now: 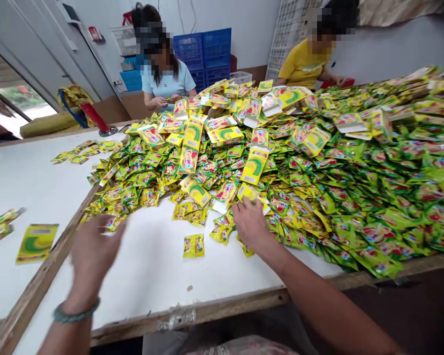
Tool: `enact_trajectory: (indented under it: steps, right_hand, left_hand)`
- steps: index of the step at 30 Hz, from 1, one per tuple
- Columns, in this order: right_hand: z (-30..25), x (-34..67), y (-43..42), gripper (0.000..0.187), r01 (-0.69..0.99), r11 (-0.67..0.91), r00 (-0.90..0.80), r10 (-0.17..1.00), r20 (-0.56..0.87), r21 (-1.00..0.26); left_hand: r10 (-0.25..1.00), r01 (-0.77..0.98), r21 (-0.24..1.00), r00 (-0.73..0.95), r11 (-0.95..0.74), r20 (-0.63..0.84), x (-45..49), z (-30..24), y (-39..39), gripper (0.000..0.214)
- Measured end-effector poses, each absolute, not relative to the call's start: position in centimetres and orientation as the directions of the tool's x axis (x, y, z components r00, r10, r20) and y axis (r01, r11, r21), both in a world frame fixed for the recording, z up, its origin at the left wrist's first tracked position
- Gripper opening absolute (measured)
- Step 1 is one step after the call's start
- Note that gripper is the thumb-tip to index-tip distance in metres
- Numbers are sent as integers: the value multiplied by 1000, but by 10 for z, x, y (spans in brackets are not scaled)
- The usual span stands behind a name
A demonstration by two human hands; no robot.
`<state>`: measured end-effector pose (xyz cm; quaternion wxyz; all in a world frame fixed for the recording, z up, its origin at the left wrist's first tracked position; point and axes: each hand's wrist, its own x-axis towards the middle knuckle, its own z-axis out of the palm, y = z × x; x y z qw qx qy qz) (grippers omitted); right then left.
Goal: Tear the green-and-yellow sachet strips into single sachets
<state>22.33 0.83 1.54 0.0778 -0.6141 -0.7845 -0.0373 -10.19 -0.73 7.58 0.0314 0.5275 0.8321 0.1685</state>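
Observation:
A big heap of small green-and-yellow sachets [355,187] covers the right and far part of the white table [151,276]. Flat yellow cartons [254,165] lie scattered over the heap. My right hand [249,224] rests at the near edge of the heap, fingers curled down into the sachets next to a yellow carton [248,193]. My left hand [92,251] hovers over the table's left edge near the sachets, smeared by motion. A single sachet [194,245] lies apart on the bare table between my hands.
A second white table [25,182] on the left carries a flat yellow carton [37,242] and a few sachets. Two people sit at the far side handling cartons. Blue crates [203,52] stand against the back wall. A wooden rim [214,308] runs along the near edge.

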Motion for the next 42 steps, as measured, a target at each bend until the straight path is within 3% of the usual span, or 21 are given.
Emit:
enact_trajectory:
  steps: [3, 6, 10, 16, 18, 20, 23, 26, 30, 34, 38, 42]
  right_hand:
    - [20, 230, 17, 24, 963, 260, -247, 956, 158, -66]
    - [24, 233, 25, 21, 934, 245, -194, 959, 204, -261]
    - [14, 230, 33, 19, 742, 220, -148, 975, 165, -634]
    - [-3, 228, 39, 22, 617, 126, -7, 988, 155, -776]
    - [-3, 230, 38, 23, 548, 127, -26, 991, 135, -827]
    - [-2, 230, 38, 26, 461, 146, -58, 989, 134, -875]
    - [-2, 226, 37, 23, 222, 124, -62, 992, 113, -967]
    - [-3, 223, 37, 29, -47, 21, -51, 998, 23, -999]
    - [0, 228, 33, 31, -194, 4, -110, 994, 25, -981]
    - [7, 238, 30, 31, -137, 86, -148, 983, 106, -987]
    - [8, 242, 29, 28, 128, 162, -172, 975, 139, -979]
    - [6, 242, 30, 34, 221, 173, -16, 985, 174, -960]
  left_hand:
    - [982, 956, 227, -169, 185, -90, -44, 33, -5, 53]
    - [983, 963, 265, -6, 56, -186, -7, 1, -5, 39]
    - [979, 935, 352, 30, 44, -202, 10, -9, -11, 19]
    - [976, 926, 370, 12, 72, -219, 10, -8, -25, 35]
    - [972, 888, 444, -7, 115, -237, 8, -9, -29, 33]
    - [966, 735, 648, -34, 199, -258, 8, -7, -30, 34]
    - [960, 275, 921, -38, 275, -276, 15, 3, -23, 38]
    - [959, -65, 961, -72, 269, -273, 28, 13, -5, 43]
    - [954, -240, 939, -114, 245, -278, 47, 15, 18, 39]
    - [946, -283, 926, -135, 249, -295, 65, 13, 27, 35]
    - [973, -262, 940, -17, 218, -230, 79, 18, 22, 31]
    - [975, -280, 934, 69, 221, -209, 88, 26, 20, 31]
